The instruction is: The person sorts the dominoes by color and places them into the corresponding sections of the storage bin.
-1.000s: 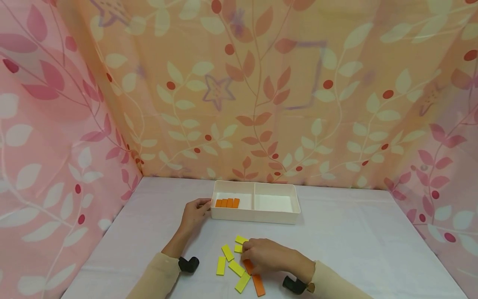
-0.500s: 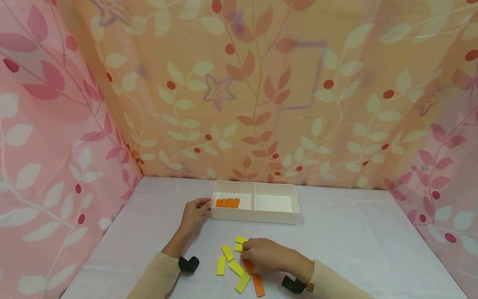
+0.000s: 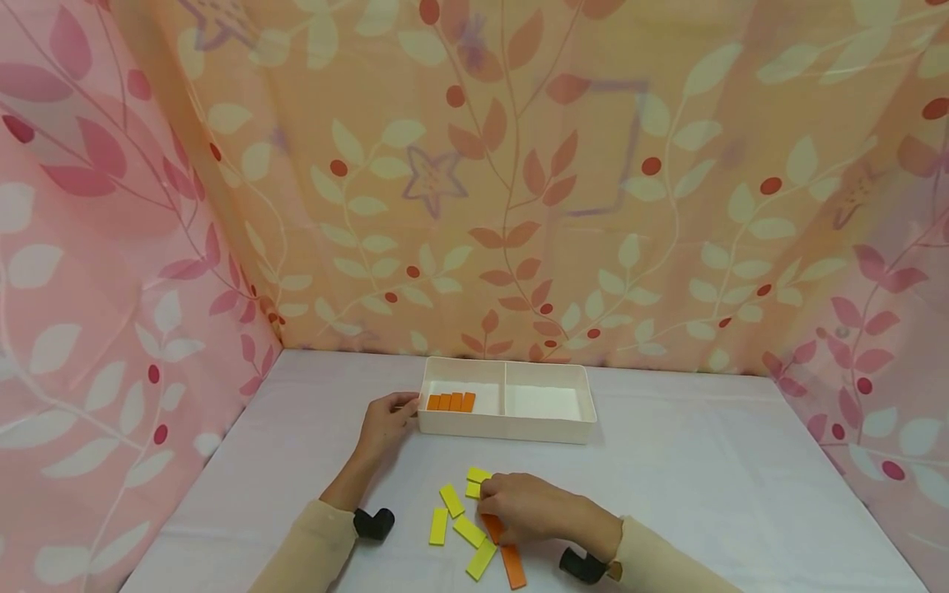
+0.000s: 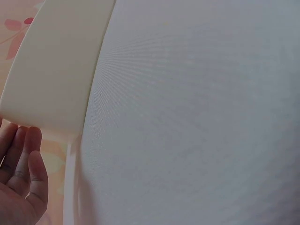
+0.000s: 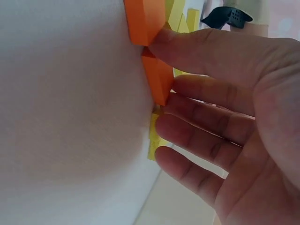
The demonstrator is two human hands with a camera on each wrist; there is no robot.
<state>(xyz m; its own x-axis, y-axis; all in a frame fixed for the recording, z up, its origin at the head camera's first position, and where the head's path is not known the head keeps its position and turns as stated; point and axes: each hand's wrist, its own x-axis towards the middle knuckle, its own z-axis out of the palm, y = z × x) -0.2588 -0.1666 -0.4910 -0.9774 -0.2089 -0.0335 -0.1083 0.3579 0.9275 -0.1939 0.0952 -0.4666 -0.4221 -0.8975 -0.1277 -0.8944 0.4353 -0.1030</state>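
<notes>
I am pinching an orange block [image 5: 158, 77] with my right hand [image 3: 530, 506], thumb bearing on its near end and forefinger reaching its far end; the grip is standing only as wide as the block. The block is sitting at my fingertips, left of the palm, low over the table [image 3: 667, 478]; whether it is touching the surface, I cannot tell. At its near end, a second orange block [image 3: 513, 567] is lying aslant. Two yellow blocks [image 3: 478, 475] are showing just beyond my fingers, one partly covered, while four more yellow blocks [image 3: 469, 532] are lying loosely to the left. My left hand [image 3: 384, 424] is resting its loosely bent fingers against the left end of a white box [image 3: 507, 428]. The box is standing farther out, its left compartment [image 3: 489, 399] holding a row of orange blocks [image 3: 455, 402]. Behind, a leaf-patterned cloth [image 3: 511, 165] is hanging.
</notes>
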